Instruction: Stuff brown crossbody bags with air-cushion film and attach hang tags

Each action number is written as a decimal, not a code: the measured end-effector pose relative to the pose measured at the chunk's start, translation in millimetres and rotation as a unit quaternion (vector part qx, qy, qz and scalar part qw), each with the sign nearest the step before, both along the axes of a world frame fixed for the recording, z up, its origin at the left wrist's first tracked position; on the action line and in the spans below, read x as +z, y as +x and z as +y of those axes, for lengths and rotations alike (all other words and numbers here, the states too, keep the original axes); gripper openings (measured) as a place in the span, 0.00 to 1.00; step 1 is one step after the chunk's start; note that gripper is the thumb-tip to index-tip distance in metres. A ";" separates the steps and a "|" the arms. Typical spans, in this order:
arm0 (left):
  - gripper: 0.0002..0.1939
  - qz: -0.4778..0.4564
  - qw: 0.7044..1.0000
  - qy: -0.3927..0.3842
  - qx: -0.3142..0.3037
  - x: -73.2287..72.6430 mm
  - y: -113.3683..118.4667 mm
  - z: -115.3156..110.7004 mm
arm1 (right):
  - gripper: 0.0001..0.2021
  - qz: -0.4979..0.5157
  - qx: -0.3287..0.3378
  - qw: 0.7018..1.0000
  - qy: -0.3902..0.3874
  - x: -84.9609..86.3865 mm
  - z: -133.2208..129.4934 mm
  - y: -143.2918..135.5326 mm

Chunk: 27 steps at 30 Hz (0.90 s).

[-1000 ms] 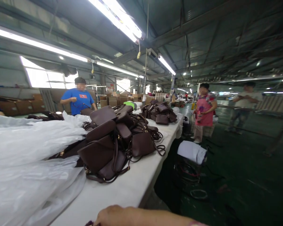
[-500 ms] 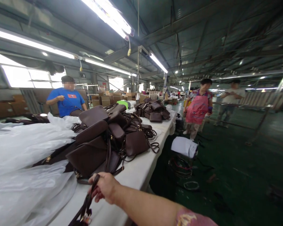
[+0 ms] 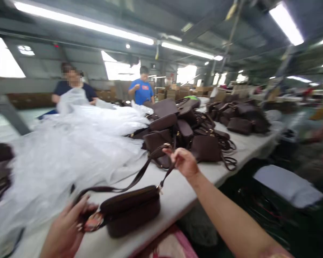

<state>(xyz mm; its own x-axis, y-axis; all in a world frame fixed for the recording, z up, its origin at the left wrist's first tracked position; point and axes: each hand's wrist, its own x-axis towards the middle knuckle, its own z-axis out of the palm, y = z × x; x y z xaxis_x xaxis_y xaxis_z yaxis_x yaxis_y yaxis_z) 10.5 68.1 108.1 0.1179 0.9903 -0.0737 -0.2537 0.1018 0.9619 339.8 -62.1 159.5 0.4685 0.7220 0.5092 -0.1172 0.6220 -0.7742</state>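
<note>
A dark brown bag (image 3: pixel 134 211) hangs over the near edge of the white-covered table. My left hand (image 3: pixel 70 224) grips its strap end at the bag's left side, beside a small colourful piece. Up and to the right, my right hand (image 3: pixel 184 161) pinches the strap (image 3: pixel 140 175), which rises from the bag and loops across to the left. Behind my right hand lies a heap of similar brown bags (image 3: pixel 161 123) with straps and gold-coloured fittings.
White translucent plastic sheets (image 3: pixel 91 143) cover the left of the table (image 3: pixel 212 179). More bags (image 3: pixel 239 116) lie farther back. Two people (image 3: pixel 74 84) (image 3: pixel 141 89) stand across the table. A white-topped stool (image 3: pixel 288 184) stands right, above cables on the floor.
The view has swung left. My left hand has come into view on the strap, and the brown bag now shows between my hands. Another person shows at the left.
</note>
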 end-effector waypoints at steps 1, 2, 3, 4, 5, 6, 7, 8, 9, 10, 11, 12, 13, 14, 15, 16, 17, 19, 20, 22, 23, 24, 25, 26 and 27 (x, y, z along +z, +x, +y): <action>0.20 -0.009 0.999 -0.037 -0.014 -1.7 -14.5 -2.0 | 0.13 -0.019 -0.001 1.000 -0.003 0.2 1.6 4.3; 0.19 -0.036 0.997 -0.055 -0.030 -3.0 -23.2 -3.2 | 0.14 -0.037 -0.014 0.999 -0.016 -3.0 4.9 9.4; 0.17 -0.075 0.995 -0.057 -0.042 -4.5 -27.3 -3.2 | 0.15 -0.066 -0.042 0.996 -0.044 -9.8 9.2 14.4; 0.15 -0.116 0.991 -0.059 -0.044 -6.5 -28.3 -2.3 | 0.16 -0.108 -0.068 0.988 -0.085 -19.9 13.8 18.6; 0.13 -0.152 0.986 -0.065 -0.037 -9.3 -27.7 -0.8 | 0.16 -0.162 -0.097 0.972 -0.143 -32.6 18.0 21.6; 0.11 -0.172 0.980 -0.087 -0.040 -12.6 -26.6 0.7 | 0.16 -0.232 -0.125 0.942 -0.210 -46.7 21.1 23.0; 0.10 -0.195 0.973 -0.112 -0.045 -16.4 -25.9 1.8 | 0.15 -0.306 -0.138 0.902 -0.271 -60.7 23.1 22.8; 0.08 -0.214 0.966 -0.134 -0.055 -20.3 -26.0 2.4 | 0.14 -0.366 -0.146 0.865 -0.312 -73.2 23.8 20.9; 0.07 -0.234 0.959 -0.151 -0.062 -24.2 -26.9 2.3 | 0.14 -0.407 -0.157 0.837 -0.330 -82.8 23.3 16.9; 0.05 -0.253 0.952 -0.161 -0.066 -27.7 -28.4 1.7 | 0.15 -0.431 -0.169 0.822 -0.331 -88.9 21.9 10.8; 0.04 -0.264 0.948 -0.167 -0.068 -30.9 -30.2 0.8 | 0.15 -0.439 -0.184 0.821 -0.316 -90.8 19.7 2.1; 0.04 -0.267 0.946 -0.169 -0.068 -33.5 -32.0 -0.3 | 0.16 -0.442 -0.195 0.827 -0.289 -88.9 17.1 -8.9; 0.04 -0.261 0.948 -0.169 -0.068 -35.7 -33.5 -1.6 | 0.16 -0.450 -0.196 0.832 -0.256 -83.6 14.4 -22.2; 0.05 -0.248 0.951 -0.169 -0.072 -37.4 -34.6 -2.9 | 0.15 -0.463 -0.184 0.839 -0.219 -76.2 11.8 -37.0; 0.06 -0.229 0.956 -0.167 -0.080 -38.8 -35.6 -4.3 | 0.15 -0.483 -0.159 0.842 -0.179 -67.8 9.8 -52.5; 0.08 -0.206 0.961 -0.163 -0.086 -40.0 -36.5 -5.8 | 0.14 -0.509 -0.132 0.839 -0.143 -60.0 8.5 -67.5; 0.10 -0.179 0.967 -0.157 -0.089 -41.2 -37.8 -7.3 | 0.14 -0.539 -0.112 0.827 -0.115 -54.0 8.0 -81.0; 0.15 -0.120 0.979 -0.138 -0.094 -43.8 -42.5 -10.3 | 0.14 -0.593 -0.098 0.794 -0.089 -50.2 8.8 -99.9; 0.19 -0.093 0.983 -0.129 -0.097 -45.1 -46.1 -11.8 | 0.15 -0.611 -0.102 0.780 -0.088 -53.0 9.7 -104.1; 0.25 -0.067 0.986 -0.113 -0.105 -47.4 -55.0 -14.2 | 0.18 -0.621 -0.118 0.769 -0.094 -65.9 10.7 -102.0; 0.26 -0.070 0.985 -0.110 -0.112 -48.3 -59.3 -15.3 | 0.20 -0.613 -0.126 0.773 -0.099 -74.4 10.3 -96.5; 0.27 -0.076 0.984 -0.109 -0.118 -49.1 -63.0 -16.1 | 0.22 -0.600 -0.133 0.781 -0.108 -83.2 9.1 -89.1; 0.28 -0.084 0.983 -0.109 -0.123 -49.8 -65.7 -16.7 | 0.23 -0.582 -0.138 0.792 -0.124 -91.5 6.9 -80.6; 0.28 -0.090 0.982 -0.109 -0.127 -50.6 -67.1 -17.0 | 0.24 -0.560 -0.141 0.803 -0.148 -98.6 3.8 -71.8; 0.30 -0.092 0.981 -0.109 -0.132 -51.6 -67.4 -16.9 | 0.25 -0.536 -0.138 0.814 -0.178 -104.3 0.2 -63.5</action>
